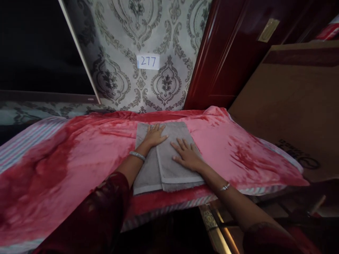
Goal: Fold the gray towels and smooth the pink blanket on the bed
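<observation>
A grey towel [174,173] lies on the pink and red blanket, partly folded, with its right part doubled over the left part. My left hand [155,135] rests flat on the towel's upper left, fingers spread. Lower and to the right, my right hand [188,155] presses on the folded part, palm down with its fingers apart. Neither hand grips the cloth. A bangle circles my left wrist, and a thin bracelet is on my right.
The plush blanket [92,155] covers the surface, over a striped cloth [31,141]. A dark screen [45,49] stands at the left. Behind are patterned wallpaper with a paper label [148,61] reading 277 and a dark red door [227,53]. A large cardboard box [296,106] is at right.
</observation>
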Demonstrator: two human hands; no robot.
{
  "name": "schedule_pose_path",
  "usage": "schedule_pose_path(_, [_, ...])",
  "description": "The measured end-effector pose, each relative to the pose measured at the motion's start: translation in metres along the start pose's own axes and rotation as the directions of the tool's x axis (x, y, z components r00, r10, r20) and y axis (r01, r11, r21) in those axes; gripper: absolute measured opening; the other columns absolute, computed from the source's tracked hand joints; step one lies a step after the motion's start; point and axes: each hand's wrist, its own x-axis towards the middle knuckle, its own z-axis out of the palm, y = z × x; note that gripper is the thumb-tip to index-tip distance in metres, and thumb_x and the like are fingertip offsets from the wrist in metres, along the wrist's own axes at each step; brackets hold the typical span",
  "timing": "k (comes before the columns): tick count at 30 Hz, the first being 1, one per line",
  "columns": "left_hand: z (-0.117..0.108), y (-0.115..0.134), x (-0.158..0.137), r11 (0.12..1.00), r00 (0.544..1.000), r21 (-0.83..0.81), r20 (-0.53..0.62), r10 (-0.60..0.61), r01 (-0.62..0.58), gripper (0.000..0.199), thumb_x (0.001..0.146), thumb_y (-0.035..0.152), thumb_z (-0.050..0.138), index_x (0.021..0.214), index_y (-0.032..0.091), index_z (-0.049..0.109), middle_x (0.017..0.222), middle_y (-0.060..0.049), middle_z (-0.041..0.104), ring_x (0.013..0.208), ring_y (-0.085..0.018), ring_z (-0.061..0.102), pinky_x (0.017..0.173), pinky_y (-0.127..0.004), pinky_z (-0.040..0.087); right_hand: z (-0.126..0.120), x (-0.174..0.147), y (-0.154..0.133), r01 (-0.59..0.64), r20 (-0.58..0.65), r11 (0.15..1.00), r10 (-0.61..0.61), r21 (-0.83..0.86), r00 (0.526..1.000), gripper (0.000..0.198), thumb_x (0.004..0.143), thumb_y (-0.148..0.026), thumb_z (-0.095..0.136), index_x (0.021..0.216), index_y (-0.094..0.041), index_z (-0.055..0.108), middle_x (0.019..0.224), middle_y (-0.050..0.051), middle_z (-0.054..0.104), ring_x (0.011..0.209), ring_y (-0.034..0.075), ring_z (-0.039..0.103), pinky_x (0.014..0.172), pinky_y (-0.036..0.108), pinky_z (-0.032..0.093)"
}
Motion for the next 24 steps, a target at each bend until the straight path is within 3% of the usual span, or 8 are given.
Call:
schedule_pose_path(6, [-0.002,0.004,-0.004,1.000,1.000,-0.001,-0.018,0.002,-0.002,0.073,0.096,0.058,0.039,0.158,0.021,0.029,0.166,-0.014,0.023,0.154,-0.030,0.017,0.123,-0.053,0.007,0.012,-0.082,-0.059,0.231,-0.006,0.971,-0.231,0.059,0.973,0.073,0.095,-0.066,0.045,0.159,-0.038,0.021,0.168,0.003,0.012,0.154,0.035,0.005,0.119,0.067,0.008])
schedule_pose_path(10, [-0.010,0.002,-0.012,0.998,0.998,0.004,-0.015,0.058,-0.058,0.063,0.099,0.047,0.036,0.156,0.020,0.034,0.167,-0.012,0.021,0.154,-0.029,0.015,0.123,-0.052,0.010,0.017,-0.114,-0.060,0.318,-0.101,0.928,-0.304,0.193,0.947,0.069,0.097,-0.064,0.042,0.158,-0.034,0.028,0.166,0.004,0.022,0.153,0.027,0.017,0.122,0.058,0.011])
schedule_pose_path(12, [-0.014,-0.003,-0.023,0.992,0.992,0.001,0.008,0.128,-0.128,0.057,0.100,0.040,0.033,0.154,0.022,0.038,0.166,-0.009,0.026,0.154,-0.027,0.018,0.123,-0.051,0.014,0.020,-0.121,-0.041,0.294,-0.205,0.915,-0.242,0.277,0.948,0.062,0.099,-0.061,0.040,0.154,-0.032,0.039,0.162,0.006,0.033,0.151,0.027,0.024,0.122,0.056,0.018])
schedule_pose_path(14, [-0.018,-0.010,-0.040,0.979,0.978,-0.008,0.027,0.205,-0.205,0.053,0.100,0.034,0.031,0.151,0.024,0.043,0.164,-0.006,0.031,0.153,-0.024,0.022,0.123,-0.048,0.019,0.024,-0.125,-0.014,0.214,-0.344,0.912,-0.087,0.351,0.935,0.058,0.099,-0.059,0.040,0.148,-0.029,0.050,0.156,0.009,0.044,0.148,0.028,0.032,0.120,0.055,0.025])
schedule_pose_path(16, [-0.020,-0.018,-0.063,0.963,0.962,-0.016,0.033,0.271,-0.271,0.052,0.099,0.029,0.032,0.148,0.024,0.048,0.162,-0.006,0.036,0.152,-0.023,0.025,0.122,-0.046,0.023,0.030,-0.128,0.015,0.109,-0.440,0.899,0.099,0.425,0.892,0.058,0.097,-0.060,0.041,0.143,-0.027,0.056,0.148,0.011,0.053,0.140,0.028,0.044,0.117,0.054,0.033])
schedule_pose_path(19, [-0.023,-0.029,-0.103,0.939,0.937,-0.023,0.057,0.344,-0.343,0.055,0.095,0.019,0.034,0.148,0.028,0.049,0.160,-0.003,0.040,0.151,-0.022,0.027,0.122,-0.044,0.025,0.043,-0.130,0.046,-0.015,-0.453,0.845,0.302,0.535,0.839,0.057,0.096,-0.059,0.041,0.139,-0.025,0.060,0.135,0.011,0.064,0.126,0.027,0.058,0.111,0.051,0.042])
schedule_pose_path(24, [-0.027,-0.043,-0.160,0.887,0.876,-0.039,0.147,0.460,-0.459,0.064,0.091,0.012,0.036,0.150,0.034,0.044,0.160,0.003,0.038,0.152,-0.021,0.024,0.122,-0.042,0.025,0.054,-0.131,0.053,-0.012,-0.471,0.803,0.361,0.595,0.805,0.055,0.097,-0.051,0.036,0.135,-0.021,0.062,0.133,0.011,0.065,0.126,0.026,0.057,0.111,0.049,0.041])
